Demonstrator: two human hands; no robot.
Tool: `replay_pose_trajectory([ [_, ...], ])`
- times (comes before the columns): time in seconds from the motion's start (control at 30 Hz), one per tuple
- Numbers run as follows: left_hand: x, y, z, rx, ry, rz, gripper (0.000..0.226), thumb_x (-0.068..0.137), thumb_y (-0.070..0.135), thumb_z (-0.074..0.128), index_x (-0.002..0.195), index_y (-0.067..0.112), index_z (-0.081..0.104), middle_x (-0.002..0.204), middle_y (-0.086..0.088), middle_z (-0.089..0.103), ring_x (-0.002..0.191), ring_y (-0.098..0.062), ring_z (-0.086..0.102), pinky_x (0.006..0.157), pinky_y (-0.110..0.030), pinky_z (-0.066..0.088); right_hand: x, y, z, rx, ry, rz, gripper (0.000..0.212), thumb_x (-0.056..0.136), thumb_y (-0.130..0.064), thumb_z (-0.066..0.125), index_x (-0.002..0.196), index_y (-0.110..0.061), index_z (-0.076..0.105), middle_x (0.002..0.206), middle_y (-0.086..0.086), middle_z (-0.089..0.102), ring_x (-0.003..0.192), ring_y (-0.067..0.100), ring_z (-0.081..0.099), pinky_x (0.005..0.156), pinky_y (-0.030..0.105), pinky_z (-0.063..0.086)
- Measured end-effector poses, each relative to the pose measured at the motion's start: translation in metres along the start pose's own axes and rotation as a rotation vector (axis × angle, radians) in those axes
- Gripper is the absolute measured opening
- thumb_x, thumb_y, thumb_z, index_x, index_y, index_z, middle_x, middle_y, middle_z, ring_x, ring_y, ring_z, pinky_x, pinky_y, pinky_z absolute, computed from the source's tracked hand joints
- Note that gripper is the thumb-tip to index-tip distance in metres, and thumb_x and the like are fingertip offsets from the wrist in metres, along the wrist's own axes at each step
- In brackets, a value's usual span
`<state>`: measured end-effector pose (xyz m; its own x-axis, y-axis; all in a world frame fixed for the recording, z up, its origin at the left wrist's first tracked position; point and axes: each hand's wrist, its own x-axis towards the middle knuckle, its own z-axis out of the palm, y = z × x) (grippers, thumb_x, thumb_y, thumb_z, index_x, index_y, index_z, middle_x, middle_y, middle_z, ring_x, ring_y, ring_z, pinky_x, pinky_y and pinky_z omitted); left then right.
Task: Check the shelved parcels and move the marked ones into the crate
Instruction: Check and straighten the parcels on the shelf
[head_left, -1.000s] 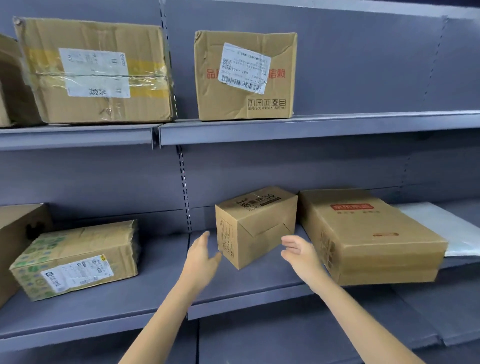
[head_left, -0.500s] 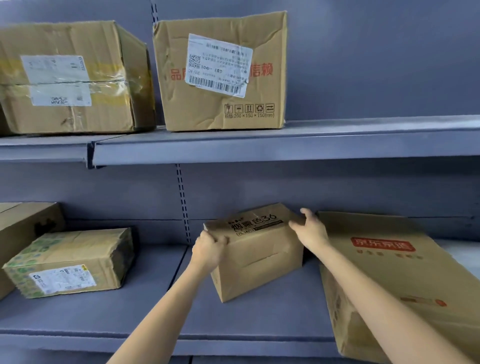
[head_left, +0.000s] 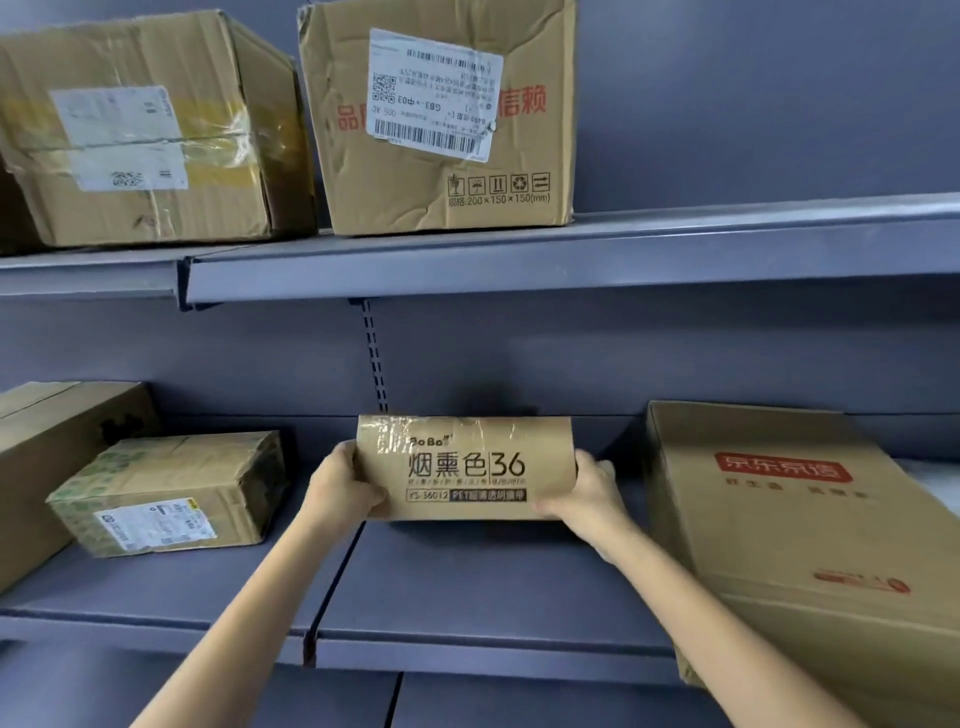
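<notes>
Inspection step in hand. The small brown cardboard parcel printed "36" sits tilted at the grey lower shelf, left hand and right hand clasping its ends. No mark visible; next, turn it to other faces. Crate unseen.

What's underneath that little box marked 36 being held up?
Under the box marked 36 only bare grey lower shelf shows. Left hand and right hand hide its ends; its underside is unseen.
</notes>
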<state>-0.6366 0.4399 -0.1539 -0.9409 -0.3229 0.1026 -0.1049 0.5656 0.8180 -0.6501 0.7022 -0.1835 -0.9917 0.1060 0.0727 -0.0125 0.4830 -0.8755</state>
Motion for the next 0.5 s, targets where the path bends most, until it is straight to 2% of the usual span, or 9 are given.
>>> replay_pose_trajectory([
  [0.1, -0.016, -0.024, -0.010, -0.030, 0.036, 0.019, 0.053, 0.073, -0.006, 0.065, 0.122, 0.003, 0.048, 0.105, -0.010, 0.059, 0.098, -0.028, 0.055, 0.084, -0.039, 0.047, -0.026, 0.003, 0.015, 0.055, 0.018, 0.018, 0.049, 0.071, -0.017, 0.074, 0.112, -0.016, 0.046, 0.107, 0.002, 0.037, 0.094, 0.016, 0.048, 0.081, 0.023, 0.040],
  [0.17, -0.030, -0.042, -0.015, -0.149, 0.047, -0.006, 0.045, 0.080, 0.004, 0.066, 0.122, 0.004, 0.050, 0.109, -0.009, 0.060, 0.097, -0.025, 0.056, 0.083, -0.037, 0.046, -0.045, 0.008, 0.025, 0.153, 0.046, 0.056, 0.034, 0.079, -0.029, 0.068, 0.103, -0.018, 0.047, 0.108, 0.001, 0.043, 0.096, 0.016, 0.050, 0.082, 0.029, 0.043],
  [0.23, -0.042, -0.058, -0.021, -0.262, 0.062, -0.048, 0.037, 0.086, 0.012, 0.061, 0.121, 0.003, 0.052, 0.110, -0.011, 0.061, 0.096, -0.024, 0.055, 0.081, -0.035, 0.044, -0.064, 0.013, 0.036, 0.248, 0.054, 0.093, 0.025, 0.085, -0.039, 0.059, 0.091, -0.017, 0.049, 0.102, 0.003, 0.053, 0.090, 0.016, 0.054, 0.075, 0.032, 0.046],
  [0.3, -0.049, -0.071, -0.028, -0.299, 0.061, -0.073, 0.032, 0.090, 0.019, 0.057, 0.118, 0.002, 0.055, 0.107, -0.012, 0.063, 0.093, -0.024, 0.056, 0.080, -0.034, 0.042, -0.079, 0.016, 0.047, 0.299, 0.053, 0.124, 0.028, 0.089, -0.045, 0.050, 0.085, -0.017, 0.051, 0.095, 0.002, 0.059, 0.084, 0.013, 0.055, 0.068, 0.030, 0.044],
  [0.4, -0.050, -0.078, -0.036, -0.315, 0.016, -0.099, 0.035, 0.091, 0.024, 0.055, 0.118, 0.001, 0.054, 0.105, -0.014, 0.065, 0.098, -0.028, 0.059, 0.087, -0.041, 0.047, -0.084, 0.010, 0.056, 0.345, 0.079, 0.154, 0.031, 0.093, -0.049, 0.040, 0.084, -0.023, 0.055, 0.089, -0.005, 0.061, 0.085, 0.015, 0.057, 0.072, 0.032, 0.045],
  [0.5, -0.042, -0.075, -0.041, -0.285, -0.032, -0.129, 0.040, 0.090, 0.026, 0.057, 0.120, 0.000, 0.052, 0.110, -0.016, 0.062, 0.102, -0.032, 0.058, 0.093, -0.048, 0.047, -0.079, -0.002, 0.059, 0.344, 0.085, 0.191, 0.033, 0.093, -0.048, 0.040, 0.083, -0.023, 0.060, 0.087, -0.001, 0.065, 0.083, 0.019, 0.061, 0.068, 0.031, 0.047],
])
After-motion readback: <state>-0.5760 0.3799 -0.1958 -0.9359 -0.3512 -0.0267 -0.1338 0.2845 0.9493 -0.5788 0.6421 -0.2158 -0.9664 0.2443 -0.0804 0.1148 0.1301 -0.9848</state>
